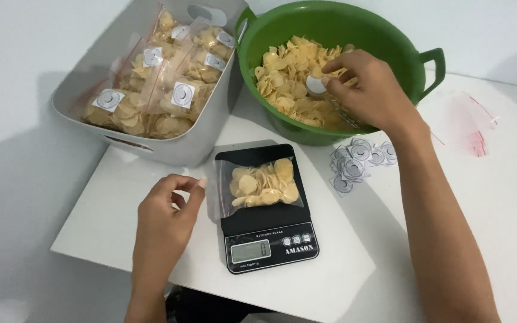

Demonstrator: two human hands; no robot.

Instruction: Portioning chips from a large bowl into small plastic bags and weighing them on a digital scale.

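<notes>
White table point(486, 197) carries all items observed. Green plastic basin point(330, 24), two-handled, stands at the far centre, part filled with pale yellow round chips point(282, 78). Grey storage tub point(91, 72) sits just left of the basin, touching or nearly touching it, packed with sealed chip bags point(151, 101), each bearing a round white sticker. Black digital kitchen scale point(265, 227) stands in front of both, near the table's front edge; on its platform lies a clear zip bag of chips point(262, 182), flat, its open end pointing left. Right hand point(366, 84) is inside the basin, resting on the chips, fingers curled together around a small white scoop or disc, only partly visible; exact grip cannot be told. Left hand point(169, 215) hovers over the table just left of the scale, thumb and forefinger pinched together beside the bag's mouth; whether they touch the plastic cannot be told. Loose pile of round stickers point(357, 161) lies right of the scale. Empty clear bags point(474, 122) with red seal lines lie farther right
</notes>
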